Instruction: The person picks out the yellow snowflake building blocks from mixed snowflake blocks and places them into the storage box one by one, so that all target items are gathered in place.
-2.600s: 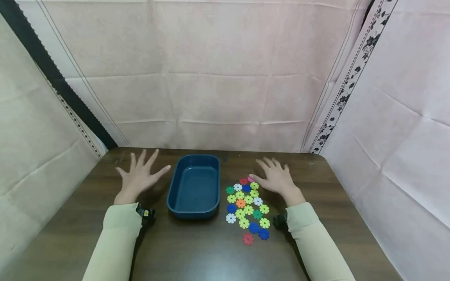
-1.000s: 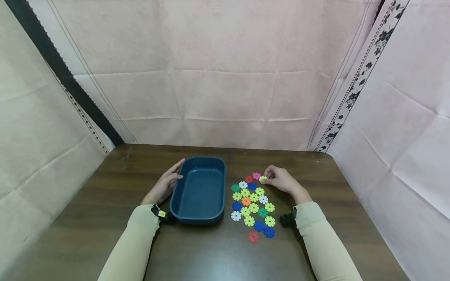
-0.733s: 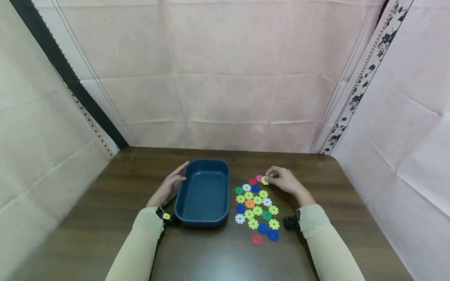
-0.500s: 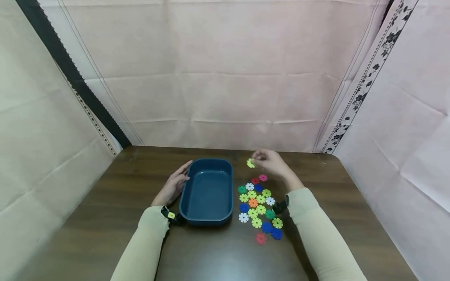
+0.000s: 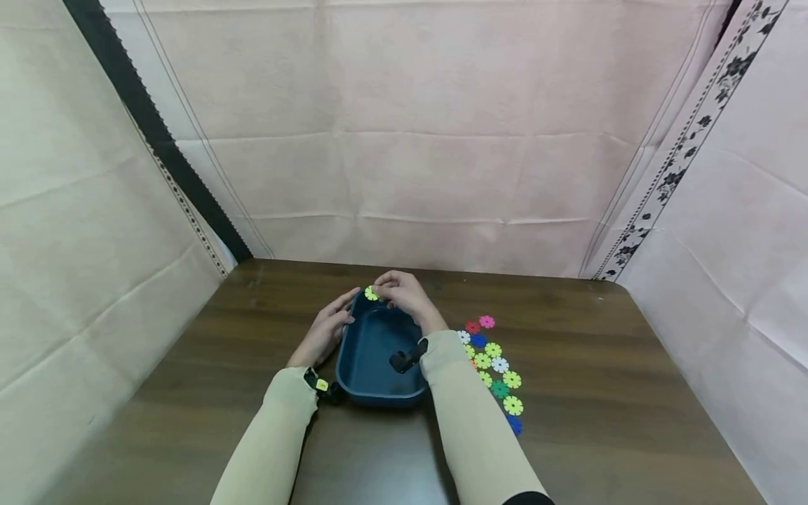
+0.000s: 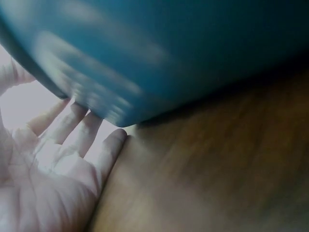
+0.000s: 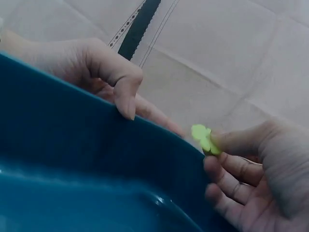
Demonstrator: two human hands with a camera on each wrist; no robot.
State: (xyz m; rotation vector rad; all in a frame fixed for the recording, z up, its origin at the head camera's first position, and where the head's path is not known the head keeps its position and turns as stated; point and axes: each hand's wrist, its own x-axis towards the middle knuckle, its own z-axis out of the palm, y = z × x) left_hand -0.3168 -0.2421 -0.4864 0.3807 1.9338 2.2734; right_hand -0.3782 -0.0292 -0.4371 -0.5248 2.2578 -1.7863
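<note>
A deep blue rectangular tray stands on the brown table. My left hand holds its far left side. In the right wrist view, the left thumb hooks over the rim; in the left wrist view, the fingers of this hand lie against the outer wall. My right hand reaches over the tray's far end. Between thumb and fingers it pinches a yellow-green flower-shaped disc, just above the rim near the far left corner. The right forearm hides part of the tray and some discs.
Right of the tray lie several flower-shaped discs in yellow-green, white, blue, green, red and pink. Pale cloth hangs behind the table and along both sides. Dark wrist devices are strapped to both wrists.
My left hand went from spread in the air to holding the tray. My right hand picked a yellow-green disc from the group and carried it left over the tray. The head view shifted slightly.
</note>
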